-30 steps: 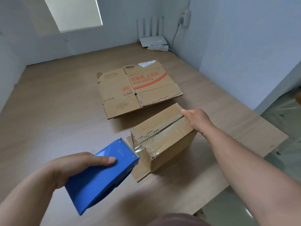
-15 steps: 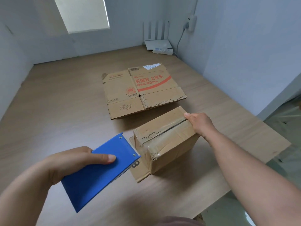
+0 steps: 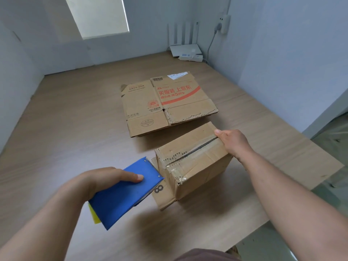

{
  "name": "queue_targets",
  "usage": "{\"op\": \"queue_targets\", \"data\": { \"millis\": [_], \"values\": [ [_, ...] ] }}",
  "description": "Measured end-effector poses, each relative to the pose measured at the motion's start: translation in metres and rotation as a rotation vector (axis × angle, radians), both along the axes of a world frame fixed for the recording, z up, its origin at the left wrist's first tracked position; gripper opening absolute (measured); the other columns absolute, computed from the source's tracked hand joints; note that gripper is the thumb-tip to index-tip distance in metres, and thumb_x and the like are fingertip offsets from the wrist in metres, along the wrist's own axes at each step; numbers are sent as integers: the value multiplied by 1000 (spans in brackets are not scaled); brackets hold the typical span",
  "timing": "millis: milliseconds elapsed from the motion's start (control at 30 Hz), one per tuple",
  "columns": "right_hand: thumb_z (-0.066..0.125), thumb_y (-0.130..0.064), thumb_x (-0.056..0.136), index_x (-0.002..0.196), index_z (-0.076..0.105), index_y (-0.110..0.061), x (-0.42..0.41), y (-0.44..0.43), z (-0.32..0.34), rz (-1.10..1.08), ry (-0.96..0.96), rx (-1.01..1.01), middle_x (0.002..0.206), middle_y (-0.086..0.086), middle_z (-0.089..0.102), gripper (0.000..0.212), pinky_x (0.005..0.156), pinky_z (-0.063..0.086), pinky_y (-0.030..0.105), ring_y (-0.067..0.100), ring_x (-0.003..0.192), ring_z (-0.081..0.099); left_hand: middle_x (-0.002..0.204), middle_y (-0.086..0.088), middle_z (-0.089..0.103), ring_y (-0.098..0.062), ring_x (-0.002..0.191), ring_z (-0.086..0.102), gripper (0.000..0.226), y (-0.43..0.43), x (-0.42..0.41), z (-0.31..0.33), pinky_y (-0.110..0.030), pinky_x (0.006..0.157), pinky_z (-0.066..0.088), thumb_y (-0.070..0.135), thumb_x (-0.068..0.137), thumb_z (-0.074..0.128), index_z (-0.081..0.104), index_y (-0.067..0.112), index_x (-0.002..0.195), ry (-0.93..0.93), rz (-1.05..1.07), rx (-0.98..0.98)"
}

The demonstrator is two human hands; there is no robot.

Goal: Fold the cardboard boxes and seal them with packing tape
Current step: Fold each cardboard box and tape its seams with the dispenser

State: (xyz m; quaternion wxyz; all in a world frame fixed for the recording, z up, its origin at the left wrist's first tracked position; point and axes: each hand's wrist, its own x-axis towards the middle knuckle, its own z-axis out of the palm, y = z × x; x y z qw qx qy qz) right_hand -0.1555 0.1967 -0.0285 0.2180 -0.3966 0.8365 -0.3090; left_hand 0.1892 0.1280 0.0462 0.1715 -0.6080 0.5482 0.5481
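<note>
A small folded cardboard box (image 3: 195, 162) stands on the wooden table (image 3: 75, 129), its top seam showing between two flaps and clear tape on its near end. My right hand (image 3: 232, 141) grips the box's far end over the seam. My left hand (image 3: 105, 178) holds a blue tape dispenser (image 3: 125, 191), whose front edge sits just left of the box's near end. A loose flap marked with an 8 (image 3: 162, 194) lies flat under the box's near corner. A flattened printed box (image 3: 165, 104) lies further back.
A white router (image 3: 185, 48) and a power strip (image 3: 191, 57) sit in the far right corner by the wall. The table's right edge (image 3: 293, 211) drops off close to the box, with a glass surface beyond.
The dispenser has come slightly lower and nearer the box's end. My right hand keeps its grip on the far end. The view has drifted a little.
</note>
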Motion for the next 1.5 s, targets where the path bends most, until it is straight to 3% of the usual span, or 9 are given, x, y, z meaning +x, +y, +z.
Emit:
{"op": "queue_targets", "data": {
  "millis": [100,267,433,767,900,1000,1267,1367,1500],
  "values": [
    [44,-42,97,93,66,7,1,0,2,2,23,5,91,23,67,54,68,42,34,34,84,60,87,-9,75,-27,76,72,55,-2,-18,-14,-30,70,53,52,65,80,71,9,98,-36,110,-23],
    [44,-40,98,80,64,5,1,-2,1,-26,28,2,80,18,65,52,59,34,32,33,77,57,80,5,56,-14,71,53,34,5,-21,-47,-26,62,37,52,86,50,57,22,98,-600,-297,-711],
    [42,-36,99,52,36,-13,21,-14,1,-106,9,-23,55,4,44,53,48,24,31,19,54,39,69,4,56,-13,62,54,28,5,0,-65,-25,50,33,45,86,47,52,18,90,-584,-148,-847],
    [41,-35,98,65,53,-10,24,-23,-6,-44,37,-34,71,8,56,44,56,31,34,29,72,49,115,-8,63,-27,105,59,39,38,9,-118,-33,84,45,44,94,47,50,12,116,-585,9,-793],
    [47,-37,97,105,56,-10,24,-23,-8,-88,-23,-100,99,5,61,29,71,37,30,28,93,56,150,-14,33,-30,136,33,58,55,-44,-92,-40,113,25,20,95,46,26,0,146,-134,278,-1099],
    [47,-36,97,94,51,-14,24,-23,-10,-90,-31,-124,95,4,59,23,69,34,31,28,92,55,159,2,1,-11,147,3,64,68,-106,-74,-25,119,3,32,102,34,4,9,153,181,255,-1091],
    [27,-79,81,107,51,-14,23,-22,6,131,178,106,111,7,58,75,78,41,39,29,107,52,144,-17,44,-34,131,42,84,43,-129,-70,-42,102,37,70,91,22,27,8,148,101,542,-619],
    [31,-96,57,129,40,-8,42,-31,13,137,289,255,131,10,49,114,89,40,45,29,123,43,139,-16,49,-35,128,45,109,31,-144,-60,-41,94,42,85,78,24,14,4,149,-160,524,-617],
    [43,-94,56,125,40,-9,45,-40,8,121,364,271,129,10,49,109,91,39,44,29,122,44,118,-14,62,-35,110,56,86,30,-155,-69,-38,76,43,79,81,34,42,6,126,-332,505,-766]
  ]
}}
